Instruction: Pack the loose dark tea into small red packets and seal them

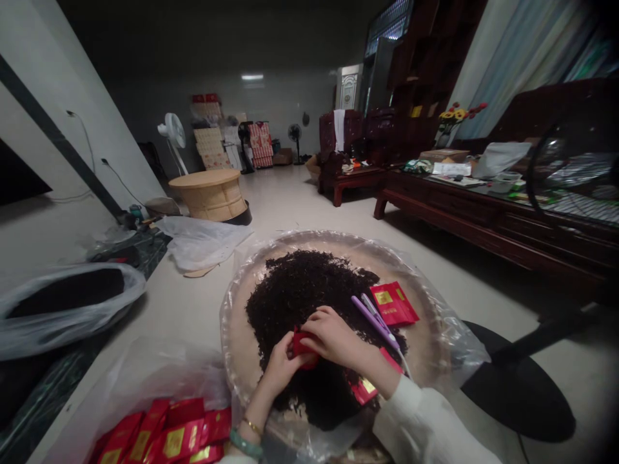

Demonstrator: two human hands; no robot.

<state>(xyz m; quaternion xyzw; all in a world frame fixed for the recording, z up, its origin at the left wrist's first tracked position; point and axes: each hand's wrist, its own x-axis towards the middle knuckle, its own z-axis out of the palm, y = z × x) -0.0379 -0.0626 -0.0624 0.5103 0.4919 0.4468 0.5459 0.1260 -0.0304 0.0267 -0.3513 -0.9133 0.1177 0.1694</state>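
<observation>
Presently, the left hand (280, 362) and right hand (333, 335) both grasp one small red packet (300, 348) above the dark leaf heap (309, 280). It appears light and pliable, possibly slick; its side edges should offer the soundest hold. Obstruction noted: a purple clamp tool (373, 322) at the heap's right, flat red packets (396, 305) just beside it.

A round tray (236, 341) with clear plastic (459, 341) carries a heap of dark leaves (309, 283) beneath and beyond the left hand (281, 365) and right hand (333, 336). Right of the right hand lie a purple tool (376, 322) and red packets (399, 309).
</observation>
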